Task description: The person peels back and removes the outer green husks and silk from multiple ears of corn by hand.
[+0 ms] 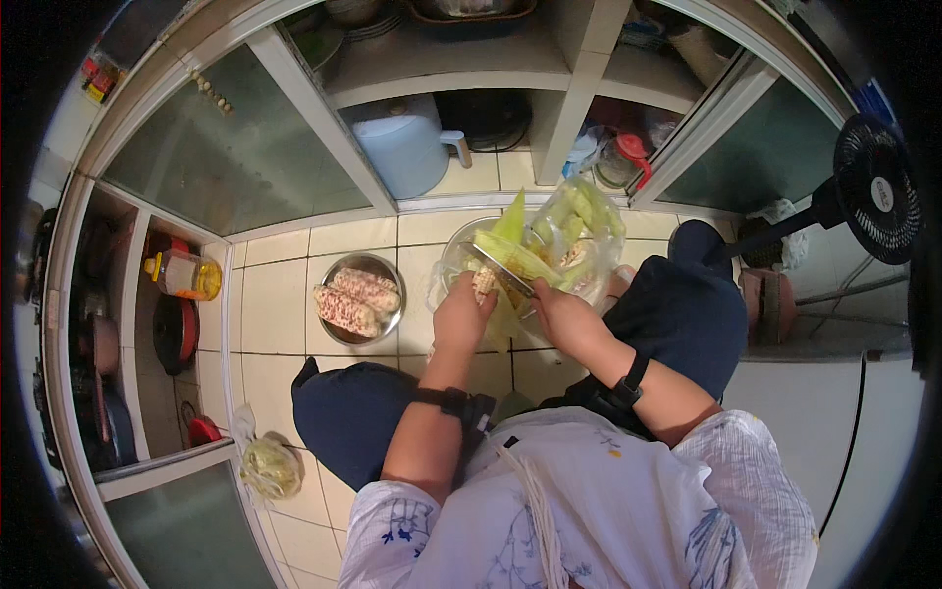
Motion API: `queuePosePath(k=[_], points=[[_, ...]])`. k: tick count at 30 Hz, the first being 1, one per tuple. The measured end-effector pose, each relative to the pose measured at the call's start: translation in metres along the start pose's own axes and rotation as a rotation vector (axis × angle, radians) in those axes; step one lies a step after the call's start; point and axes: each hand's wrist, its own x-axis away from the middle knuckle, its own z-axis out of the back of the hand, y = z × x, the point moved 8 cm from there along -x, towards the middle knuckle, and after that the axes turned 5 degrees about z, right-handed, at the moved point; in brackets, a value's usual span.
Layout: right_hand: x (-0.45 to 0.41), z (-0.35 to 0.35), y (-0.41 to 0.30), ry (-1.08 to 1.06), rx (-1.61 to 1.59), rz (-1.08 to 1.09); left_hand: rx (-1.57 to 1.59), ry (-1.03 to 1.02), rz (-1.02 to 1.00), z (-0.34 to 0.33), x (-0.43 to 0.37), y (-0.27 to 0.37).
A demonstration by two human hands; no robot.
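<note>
My left hand [461, 313] is closed around a corn cob [483, 283] with pale and dark kernels, its top end showing. In my right hand [567, 316] is a knife [503, 271], whose blade slants up and left beside the cob. Green corn husks [519, 250] lie just beyond the blade, over a round container [450, 254] lined with clear plastic. To their right, a clear plastic bag [611, 213] holds more husks and a piece of corn [576, 254]. Several peeled, speckled corn cobs [357, 298] rest in a steel bowl [399, 313] left of my hands.
Open cabinets with a light blue lidded container [401, 147] and a red-lidded jug [631, 147] stand ahead. A fan [878, 193] is at the right. On the left are an oil bottle [185, 275] and, on the tiled floor [353, 235], a tied plastic bag [270, 467].
</note>
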Motion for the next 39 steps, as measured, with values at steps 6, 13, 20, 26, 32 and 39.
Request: queuePosePath(k=[6, 13, 20, 26, 32, 39], points=[[0.003, -0.001, 0.004, 0.004, -0.005, -0.002, -0.052, -0.053, 0.003, -0.009, -0.004, -0.003], [-0.009, -0.022, 0.016, -0.067, 0.008, -0.050, -0.143, 0.032, -0.120, -0.009, -0.001, 0.004], [-0.015, -0.025, 0.006, -0.058, 0.057, 0.043, -0.121, 0.074, -0.082, -0.004, -0.010, -0.010], [-0.025, -0.046, 0.033, 0.038, -0.098, 0.091, -0.110, 0.004, -0.163, -0.021, -0.001, 0.000], [-0.008, -0.043, 0.026, -0.155, -0.175, -0.097, -0.123, 0.029, -0.081, -0.023, -0.005, -0.012], [-0.015, -0.032, -0.008, -0.061, -0.125, 0.056, -0.124, 0.067, -0.017, 0.005, 0.009, -0.024]])
